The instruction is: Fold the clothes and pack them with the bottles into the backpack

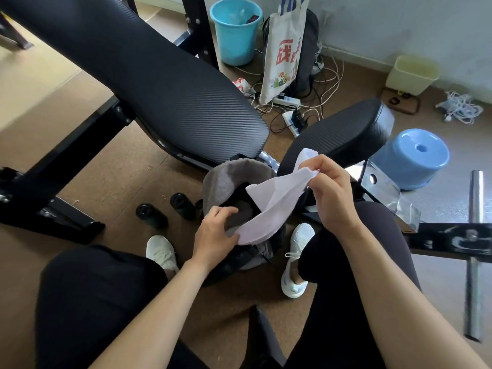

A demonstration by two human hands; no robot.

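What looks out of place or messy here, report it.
Nothing spilled or damaged. The white cloth hangs bunched, unfolded, over the open backpack, held by the left hand and right hand. Cables lie tangled on the floor near the tote bag.

Soft white knit cloth (274,206), grey fabric backpack (223,177), ribbed matt bench pad (159,75), glossy plastic stool (410,158)

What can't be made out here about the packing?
- Inside of the backpack: head view, covered by the white cloth and in shadow.
- Garment type of the white cloth: bunched between the hands.
- Left hand: grip on cloth or backpack rim, unclear. Right hand pinches the cloth.
- Left bottle and right bottle: seen from above, labels not visible.
- Dark shape: half hidden by the backpack wall.
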